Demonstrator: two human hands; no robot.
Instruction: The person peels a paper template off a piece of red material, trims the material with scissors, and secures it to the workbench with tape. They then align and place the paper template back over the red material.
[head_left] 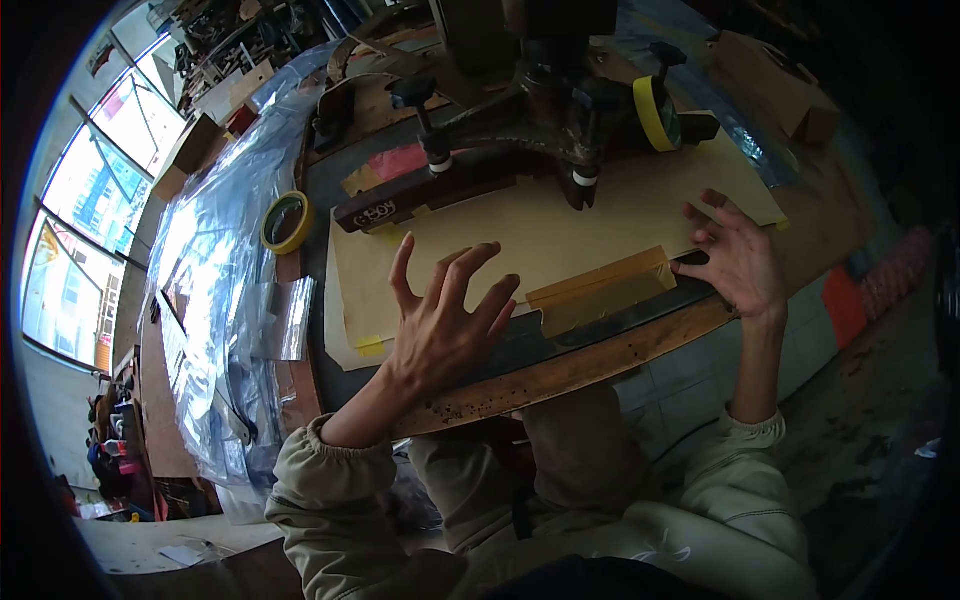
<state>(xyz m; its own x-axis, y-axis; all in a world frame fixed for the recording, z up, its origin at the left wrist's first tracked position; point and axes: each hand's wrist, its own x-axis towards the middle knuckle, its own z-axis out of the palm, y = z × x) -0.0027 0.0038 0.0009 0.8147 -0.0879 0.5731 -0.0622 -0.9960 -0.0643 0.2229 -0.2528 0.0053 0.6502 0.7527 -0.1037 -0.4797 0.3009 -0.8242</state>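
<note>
The paper sheet [570, 235] looks matt, the plastic sheeting [213, 300] glossy.

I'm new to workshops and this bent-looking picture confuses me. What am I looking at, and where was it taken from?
It is one wide view from a camera worn on a person's head, looking forward and down; the edges look curved. There is no robot: the left hand and right hand are the wearer's own, both bare with fingers spread. Neither appears to hold anything. The right thumb is close to the end of a brown tape strip; whether they touch is unclear.

On the bench lies a beige sheet, with the strip along its near edge. A dark bar crosses its far part, beneath a dark metal machine with knobs. A tape roll and clear plastic lie to the left.
</note>
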